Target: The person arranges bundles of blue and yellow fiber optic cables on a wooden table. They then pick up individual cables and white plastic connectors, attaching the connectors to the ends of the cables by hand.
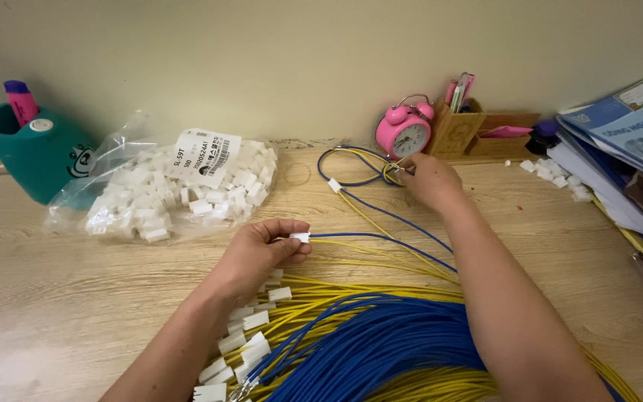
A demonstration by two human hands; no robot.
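- A small white connector (300, 237), fitted to blue and yellow wires, was pinched between the fingers of the left hand (258, 253) at the centre of the frame.
- The far wire ends (394, 170) were gripped by the right hand (429, 181) near the pink alarm clock (405, 130).
- The step was judged to be the straightening of one finished lead.
- Laying it onto the wire bundle (366, 346) at the bottom would call for both grips to be kept closed.
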